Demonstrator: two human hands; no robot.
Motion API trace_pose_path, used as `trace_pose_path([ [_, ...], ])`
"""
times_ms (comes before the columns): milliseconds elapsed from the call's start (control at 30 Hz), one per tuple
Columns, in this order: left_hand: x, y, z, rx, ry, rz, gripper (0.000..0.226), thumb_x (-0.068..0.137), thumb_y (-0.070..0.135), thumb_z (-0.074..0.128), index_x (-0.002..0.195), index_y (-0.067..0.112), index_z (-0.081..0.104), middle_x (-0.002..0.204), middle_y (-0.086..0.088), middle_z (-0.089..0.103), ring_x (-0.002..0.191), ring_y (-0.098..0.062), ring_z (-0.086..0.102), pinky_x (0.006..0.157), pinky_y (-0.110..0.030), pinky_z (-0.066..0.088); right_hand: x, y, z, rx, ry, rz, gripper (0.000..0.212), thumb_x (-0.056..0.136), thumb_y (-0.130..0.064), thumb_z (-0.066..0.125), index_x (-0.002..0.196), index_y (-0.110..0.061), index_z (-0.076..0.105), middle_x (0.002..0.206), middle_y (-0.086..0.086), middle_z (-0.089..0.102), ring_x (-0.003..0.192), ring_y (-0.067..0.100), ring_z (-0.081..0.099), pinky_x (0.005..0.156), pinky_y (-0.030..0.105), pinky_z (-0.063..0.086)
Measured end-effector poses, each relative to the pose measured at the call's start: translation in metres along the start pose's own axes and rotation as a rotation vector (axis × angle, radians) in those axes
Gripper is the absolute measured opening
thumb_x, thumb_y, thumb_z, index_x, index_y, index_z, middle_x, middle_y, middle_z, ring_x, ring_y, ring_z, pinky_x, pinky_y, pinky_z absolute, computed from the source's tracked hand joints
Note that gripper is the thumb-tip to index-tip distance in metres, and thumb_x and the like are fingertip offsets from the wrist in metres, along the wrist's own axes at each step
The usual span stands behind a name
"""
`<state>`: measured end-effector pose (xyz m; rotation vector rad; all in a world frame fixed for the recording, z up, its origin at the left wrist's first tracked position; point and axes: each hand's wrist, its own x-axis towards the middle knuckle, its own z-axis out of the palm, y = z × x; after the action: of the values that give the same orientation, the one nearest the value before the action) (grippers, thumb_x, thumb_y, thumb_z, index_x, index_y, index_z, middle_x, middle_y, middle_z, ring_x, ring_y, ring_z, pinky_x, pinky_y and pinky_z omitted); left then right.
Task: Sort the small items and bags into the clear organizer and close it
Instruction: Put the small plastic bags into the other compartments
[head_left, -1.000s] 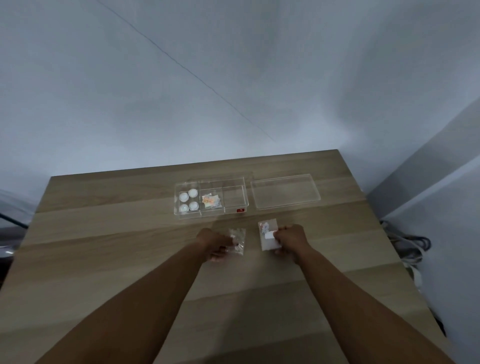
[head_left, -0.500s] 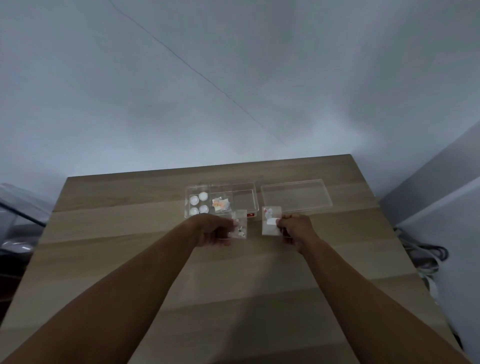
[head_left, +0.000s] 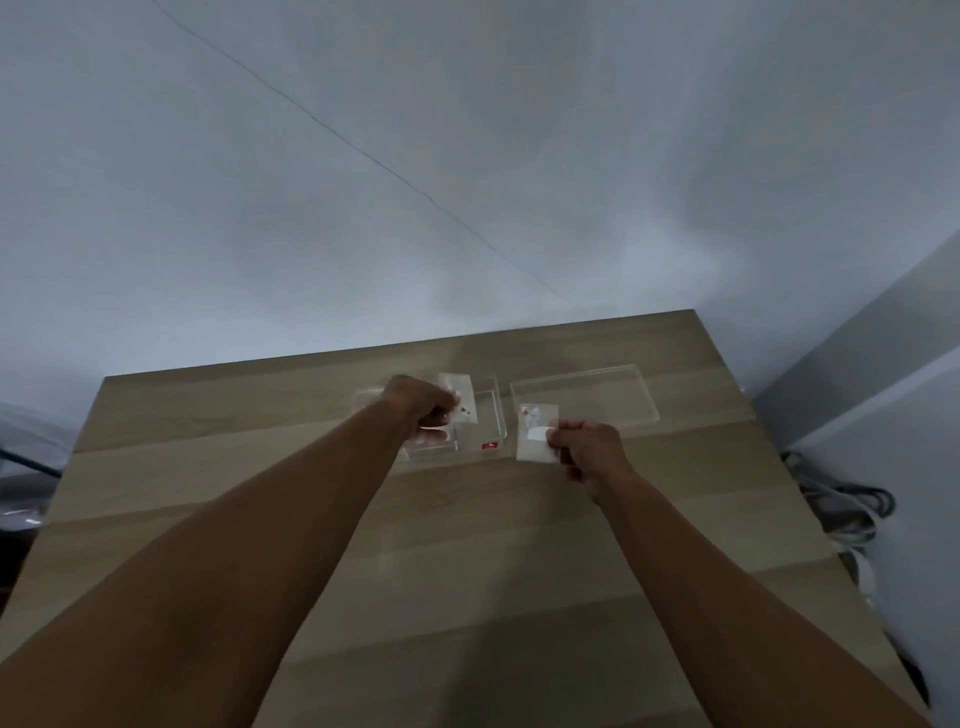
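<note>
In the head view the left hand (head_left: 423, 406) hung over the clear organizer (head_left: 480, 418) on the worktop (head_left: 260, 467), fingers pinched on a small clear bag (head_left: 457, 391) above the rightmost compartment, while the right hand (head_left: 584, 448) pinched a second bag (head_left: 537, 434) just right of the organizer, near the loose lid (head_left: 584, 397) lying beyond it. The risk seemed to be the limp bag catching on a divider or rim and draping half outside, which would likely keep the lid from seating

Lid (head_left: 584, 397) right of organizer (head_left: 488, 415)
</note>
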<state>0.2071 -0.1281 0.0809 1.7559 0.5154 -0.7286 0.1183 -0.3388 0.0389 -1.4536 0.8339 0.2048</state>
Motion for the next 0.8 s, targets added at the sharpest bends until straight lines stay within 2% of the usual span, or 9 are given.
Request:
trace_pose_path([
  [100,0.007,0.009,0.013,0.148,0.05,0.033,0.007,0.082,0.001,0.072,0.084,-0.006,0.069,0.076,-0.018,0.063,0.059,-0.024,0.056,0.06,-0.04,0.054,0.006,-0.002,-0.003,0.014,0.009,-0.007,0.014,0.082,-0.001,0.066,0.093,-0.01,0.068,0.064,0.005,0.063,0.041,0.007,0.052,0.034,0.014,0.032],
  [167,0.011,0.014,0.021,0.264,0.068,0.068,0.016,0.08,0.001,0.074,0.09,-0.01,0.07,0.081,-0.022,0.066,0.063,-0.029,0.061,0.066,-0.045,0.058,0.009,-0.003,-0.006,0.016,0.015,-0.006,0.015,0.082,-0.001,0.066,0.094,-0.009,0.067,0.066,0.005,0.063,0.046,0.01,0.053,0.034,0.015,0.033],
  [233,0.012,0.019,0.03,0.384,0.103,0.105,0.017,0.079,0.005,0.077,0.086,-0.009,0.071,0.077,-0.022,0.071,0.061,-0.029,0.066,0.072,-0.044,0.062,0.012,-0.004,-0.01,0.02,0.026,-0.005,0.015,0.082,-0.001,0.067,0.093,-0.011,0.067,0.066,0.004,0.064,0.047,0.009,0.053,0.035,0.017,0.035],
  [300,0.013,0.022,0.038,0.499,0.132,0.128,0.016,0.079,0.01,0.078,0.076,-0.004,0.071,0.06,-0.015,0.07,0.046,-0.021,0.066,0.064,-0.036,0.063,0.015,-0.005,-0.013,0.038,0.04,-0.016,0.016,0.08,0.0,0.068,0.093,-0.011,0.067,0.065,0.003,0.063,0.037,0.003,0.053,0.032,0.014,0.034],
  [400,0.016,0.022,0.048,0.552,0.135,0.101,0.024,0.078,0.009,0.079,0.061,0.001,0.064,0.033,-0.006,0.059,0.027,-0.013,0.057,0.035,-0.022,0.05,0.021,-0.007,-0.018,0.096,0.056,-0.036,0.021,0.078,0.004,0.068,0.095,-0.008,0.066,0.067,0.005,0.061,0.029,-0.004,0.05,0.029,0.01,0.034],
  [533,0.02,0.015,0.055,0.558,0.122,0.063,0.025,0.078,0.01,0.08,0.062,0.001,0.063,0.034,-0.008,0.059,0.03,-0.016,0.061,0.038,-0.023,0.052,0.028,-0.008,-0.025,0.072,0.082,-0.043,0.024,0.076,0.001,0.07,0.097,-0.009,0.066,0.069,0.005,0.062,0.029,-0.005,0.05,0.029,0.012,0.035],
  [633,0.021,0.014,0.054,0.546,0.12,0.05,0.03,0.079,0.012,0.079,0.059,0.001,0.061,0.036,-0.009,0.061,0.031,-0.016,0.062,0.034,-0.021,0.048,0.032,-0.009,-0.022,0.04,0.091,-0.048,0.024,0.077,0.001,0.07,0.1,-0.005,0.066,0.07,0.008,0.064,0.03,-0.001,0.05,0.03,0.012,0.035],
  [700,0.019,0.016,0.051,0.568,0.122,0.066,0.026,0.081,0.013,0.077,0.063,0.0,0.064,0.043,-0.011,0.066,0.035,-0.017,0.065,0.04,-0.024,0.054,0.032,-0.011,-0.017,-0.004,0.081,-0.054,0.024,0.079,0.001,0.067,0.103,-0.002,0.067,0.073,0.012,0.066,0.037,0.005,0.052,0.032,0.015,0.036],
  [800,0.013,0.022,0.039,0.649,0.186,0.167,0.018,0.08,0.015,0.077,0.071,0.002,0.068,0.057,-0.011,0.072,0.045,-0.017,0.07,0.06,-0.033,0.062,0.032,-0.02,-0.003,-0.1,0.053,-0.088,0.023,0.079,0.002,0.062,0.102,-0.003,0.067,0.069,0.009,0.065,0.047,0.012,0.054,0.037,0.019,0.039],
])
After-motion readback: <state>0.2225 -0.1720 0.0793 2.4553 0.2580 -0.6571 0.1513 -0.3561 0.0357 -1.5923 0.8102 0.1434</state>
